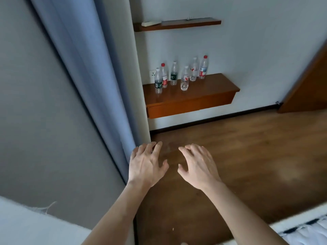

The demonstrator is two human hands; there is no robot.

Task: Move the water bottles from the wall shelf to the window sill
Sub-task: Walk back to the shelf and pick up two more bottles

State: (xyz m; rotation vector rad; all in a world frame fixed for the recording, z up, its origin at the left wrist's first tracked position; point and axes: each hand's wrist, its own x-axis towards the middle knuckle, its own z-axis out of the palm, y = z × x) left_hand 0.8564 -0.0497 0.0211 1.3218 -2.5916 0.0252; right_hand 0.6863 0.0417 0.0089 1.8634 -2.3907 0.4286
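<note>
Six water bottles (184, 80), upright on wall shelf (212, 87), well beyond both hands; judged light, thin-walled, smooth; grip mid-body. Left hand (146, 165), right hand (198, 165): spread, empty.

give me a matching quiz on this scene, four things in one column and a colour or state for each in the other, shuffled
1. left hand
2. rightmost water bottle
3. leftmost water bottle
4. curtain

a. red cap
b. dark green label
c. blue
d. open, holding nothing

Pairs: 1-d, 2-a, 3-b, 4-c
</note>
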